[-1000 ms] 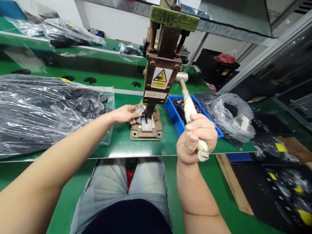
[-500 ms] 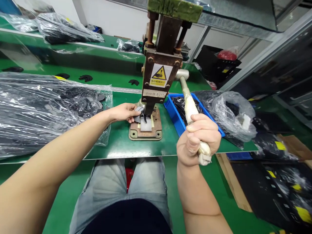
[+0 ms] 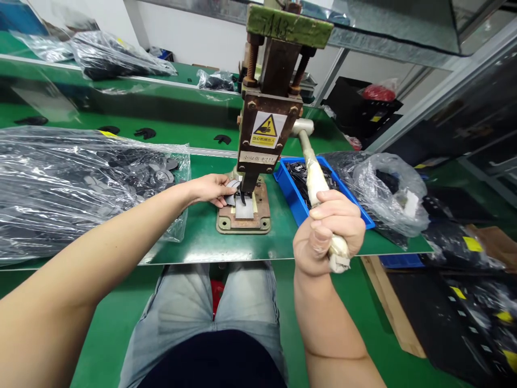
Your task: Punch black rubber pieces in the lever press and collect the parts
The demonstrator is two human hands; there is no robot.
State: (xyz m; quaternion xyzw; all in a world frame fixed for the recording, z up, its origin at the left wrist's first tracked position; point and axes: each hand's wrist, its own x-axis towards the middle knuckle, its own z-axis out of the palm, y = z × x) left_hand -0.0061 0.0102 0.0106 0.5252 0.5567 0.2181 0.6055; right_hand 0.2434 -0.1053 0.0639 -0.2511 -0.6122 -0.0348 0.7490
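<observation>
At the foot of the hand press (image 3: 270, 126), my left hand (image 3: 212, 189) pinches a flat, dark curved piece (image 3: 231, 186). The piece reaches under the lowered ram (image 3: 249, 182), beside a small bright metal plate (image 3: 244, 208) on the press base (image 3: 262, 207). Part of it is hidden by my fingers and the ram. My right hand (image 3: 329, 229) is wrapped round the tape-covered lever handle (image 3: 317, 175), which runs up to the right side of the press.
Left of the press lies a clear bag (image 3: 81, 183) of dark pieces. A blue bin (image 3: 297, 207) with black parts and a crumpled plastic bag (image 3: 390, 188) stand to the right. Several dark curved pieces (image 3: 145, 132) lie behind. The green table's front edge (image 3: 226, 261) runs above my lap.
The view has shifted slightly. Both hands keep their holds, and the ram and lever look the same; the dark piece stays at the press.
</observation>
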